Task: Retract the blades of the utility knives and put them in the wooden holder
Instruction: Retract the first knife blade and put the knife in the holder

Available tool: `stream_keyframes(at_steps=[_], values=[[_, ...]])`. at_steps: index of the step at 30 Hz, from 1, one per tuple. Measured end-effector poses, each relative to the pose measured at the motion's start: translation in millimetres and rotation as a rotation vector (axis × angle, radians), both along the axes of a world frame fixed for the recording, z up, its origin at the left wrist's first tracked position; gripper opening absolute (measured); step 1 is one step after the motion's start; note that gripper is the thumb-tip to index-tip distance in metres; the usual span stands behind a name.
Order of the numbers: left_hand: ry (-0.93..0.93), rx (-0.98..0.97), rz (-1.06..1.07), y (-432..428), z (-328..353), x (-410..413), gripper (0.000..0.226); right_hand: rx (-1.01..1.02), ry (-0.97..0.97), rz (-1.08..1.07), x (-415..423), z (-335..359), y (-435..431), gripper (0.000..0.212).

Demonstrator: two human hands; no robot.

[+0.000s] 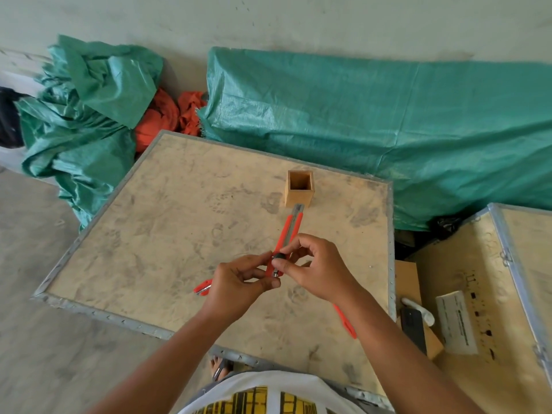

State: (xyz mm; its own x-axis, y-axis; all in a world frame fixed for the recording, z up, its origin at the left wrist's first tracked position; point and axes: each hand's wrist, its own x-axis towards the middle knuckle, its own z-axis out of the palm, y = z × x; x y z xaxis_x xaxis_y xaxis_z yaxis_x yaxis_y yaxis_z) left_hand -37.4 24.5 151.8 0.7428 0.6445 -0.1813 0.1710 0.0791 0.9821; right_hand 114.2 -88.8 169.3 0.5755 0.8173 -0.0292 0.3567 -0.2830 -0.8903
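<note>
A red utility knife (288, 231) is held over the plywood board (167, 222), its tip pointing away at the wooden holder (299, 189), with a short grey blade showing at the front. My left hand (239, 283) pinches its rear end. My right hand (316, 268) has thumb and finger on the knife's black knob. A second red knife (202, 287) lies on the board, mostly hidden under my left hand. A third red knife (346, 322) lies on the board, partly hidden by my right forearm. The holder stands upright and looks empty.
Green tarpaulin (388, 130) covers bundles behind the board, with orange cloth (167, 115) between them. At the right stands a wooden crate (484, 294) with a white power strip (455, 321), and a dark phone (413, 327) on a small box. A sandalled foot (221, 367) shows below the board's near edge.
</note>
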Motion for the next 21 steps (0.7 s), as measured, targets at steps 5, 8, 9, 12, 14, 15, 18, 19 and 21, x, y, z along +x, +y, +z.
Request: stream_keyframes(at_steps=[5, 8, 9, 12, 14, 15, 18, 19, 21], values=[[0.016, -0.006, -0.012, 0, -1, 6, 0.053, -0.014, 0.037, 0.022, 4, -1, -3, 0.022], [0.024, -0.014, -0.022, -2, -2, 13, 0.052, -0.009, 0.030, -0.036, 7, -2, -5, 0.018], [0.028, -0.011, -0.028, -3, -2, 17, 0.051, -0.006, 0.035, -0.074, 8, -3, -6, 0.019], [0.034, -0.023, -0.036, -4, -3, 30, 0.050, -0.005, 0.065, -0.133, 18, -5, -5, 0.021], [0.036, -0.044, -0.032, -2, -7, 41, 0.050, 0.010, 0.125, -0.152, 32, -6, -4, 0.016], [0.039, -0.049, -0.027, 0, -9, 48, 0.051, 0.020, 0.151, -0.172, 40, -7, -2, 0.016], [0.045, -0.021, -0.041, 7, -13, 73, 0.055, 0.012, 0.155, -0.241, 70, -9, 6, 0.021], [0.046, -0.004, -0.053, 11, -13, 83, 0.056, 0.005, 0.149, -0.252, 81, -9, 11, 0.023], [0.055, 0.032, -0.061, 23, -15, 107, 0.055, 0.000, 0.118, -0.258, 106, -8, 24, 0.026]])
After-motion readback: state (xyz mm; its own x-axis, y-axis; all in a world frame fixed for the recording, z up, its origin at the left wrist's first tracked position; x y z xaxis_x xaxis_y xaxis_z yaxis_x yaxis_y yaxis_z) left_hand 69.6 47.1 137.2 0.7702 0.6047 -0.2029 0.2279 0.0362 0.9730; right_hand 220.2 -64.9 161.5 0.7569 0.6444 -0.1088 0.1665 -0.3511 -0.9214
